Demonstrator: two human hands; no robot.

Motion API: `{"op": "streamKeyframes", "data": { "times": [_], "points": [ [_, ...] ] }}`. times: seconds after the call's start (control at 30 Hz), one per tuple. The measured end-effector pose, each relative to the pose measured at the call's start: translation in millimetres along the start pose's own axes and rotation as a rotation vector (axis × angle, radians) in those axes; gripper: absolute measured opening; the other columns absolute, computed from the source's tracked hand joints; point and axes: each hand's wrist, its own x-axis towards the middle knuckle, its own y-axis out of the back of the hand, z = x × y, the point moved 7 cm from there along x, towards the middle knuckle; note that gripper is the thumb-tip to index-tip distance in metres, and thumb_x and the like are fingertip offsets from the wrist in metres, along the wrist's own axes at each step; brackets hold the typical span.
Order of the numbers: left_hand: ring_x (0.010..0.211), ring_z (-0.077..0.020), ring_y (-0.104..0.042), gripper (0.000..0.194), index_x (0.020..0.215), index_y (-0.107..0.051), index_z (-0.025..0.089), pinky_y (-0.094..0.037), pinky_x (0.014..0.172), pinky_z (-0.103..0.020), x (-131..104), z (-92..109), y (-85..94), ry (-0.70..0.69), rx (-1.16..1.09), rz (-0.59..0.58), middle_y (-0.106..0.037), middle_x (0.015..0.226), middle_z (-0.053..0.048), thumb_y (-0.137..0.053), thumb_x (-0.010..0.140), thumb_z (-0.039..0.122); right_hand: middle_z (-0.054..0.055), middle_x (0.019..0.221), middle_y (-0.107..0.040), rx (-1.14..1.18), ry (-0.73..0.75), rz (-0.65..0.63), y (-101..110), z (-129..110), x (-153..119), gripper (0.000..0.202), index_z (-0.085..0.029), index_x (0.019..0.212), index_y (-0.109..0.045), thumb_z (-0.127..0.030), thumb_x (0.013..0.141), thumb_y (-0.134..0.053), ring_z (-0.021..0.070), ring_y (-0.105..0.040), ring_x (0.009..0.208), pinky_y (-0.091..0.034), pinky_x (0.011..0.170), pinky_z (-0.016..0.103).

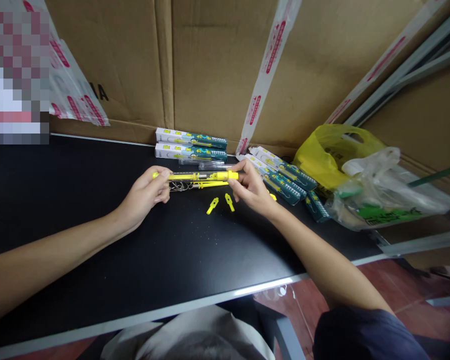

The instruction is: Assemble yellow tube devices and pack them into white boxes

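Note:
Both of my hands are closed on a slim spring scale [198,176], a clear tube with yellow parts, held level above the black table. My left hand [148,190] grips its left end, with a yellow tip showing past the thumb. The fingers of my right hand [249,187] pinch the yellow cap [225,175] at the other end. Just behind and below it lie yellow rods [213,185] and several metal hooks [179,186], partly covered. Two small yellow plastic pieces [212,205] rest on the tabletop nearer to me.
Clear tubes [212,165] lie behind my hands. Two printed boxes [191,151] are at the back, and several more [281,177] at the right. Beyond them sit a yellow bag [322,155] and a clear plastic bag [382,195]. Large cartons [210,65] wall the far edge.

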Motion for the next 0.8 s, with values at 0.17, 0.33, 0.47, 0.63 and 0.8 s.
{"op": "streamKeyframes", "data": {
  "times": [0.17,0.33,0.47,0.63,0.8],
  "points": [
    [0.042,-0.0049,-0.033,0.010,0.084,-0.055,0.018,-0.038,0.049,-0.018,0,0,0.7,0.003,-0.003,-0.003,-0.036,0.053,0.009,-0.050,0.091,0.022,-0.005,0.071,-0.048,-0.081,0.034,0.057,3,-4,-1,0.026,-0.023,0.102,-0.044,-0.043,0.093,-0.057,0.0073,-0.042,0.051,-0.038,0.046,0.021],
    [0.042,-0.0049,-0.033,0.007,0.086,-0.054,0.018,-0.036,0.049,-0.018,3,0,5.6,-0.009,-0.007,0.053,-0.035,0.052,0.009,-0.049,0.091,0.018,-0.002,0.078,-0.050,-0.209,0.097,0.148,9,-9,-1,0.023,-0.021,0.098,-0.052,-0.039,0.088,-0.063,0.0097,-0.049,0.064,-0.044,0.055,0.023],
    [0.046,-0.0058,-0.035,0.004,0.093,-0.053,0.019,-0.039,0.054,-0.019,4,2,9.5,-0.032,-0.090,0.093,-0.038,0.055,0.009,-0.054,0.090,0.018,-0.001,0.080,-0.052,-0.220,0.117,0.155,7,-7,-1,0.021,-0.020,0.098,-0.054,-0.036,0.088,-0.063,0.0103,-0.052,0.067,-0.045,0.058,0.023],
    [0.059,-0.0072,-0.042,0.016,0.098,-0.062,0.016,-0.042,0.062,-0.018,4,-4,11.2,0.006,-0.166,0.097,-0.042,0.063,0.006,-0.063,0.087,0.027,-0.002,0.080,-0.052,-0.240,0.144,0.159,3,-9,-2,0.020,-0.019,0.098,-0.055,-0.032,0.087,-0.064,0.0097,-0.052,0.067,-0.045,0.060,0.023],
    [0.062,-0.0083,-0.041,0.024,0.105,-0.067,0.016,-0.041,0.061,-0.017,4,-9,10.3,0.031,-0.143,0.079,-0.041,0.066,0.005,-0.063,0.087,0.031,0.000,0.084,-0.056,-0.252,0.148,0.175,5,-10,-2,0.020,-0.019,0.099,-0.056,-0.032,0.086,-0.064,0.0100,-0.054,0.068,-0.048,0.061,0.024]
  ]
}}
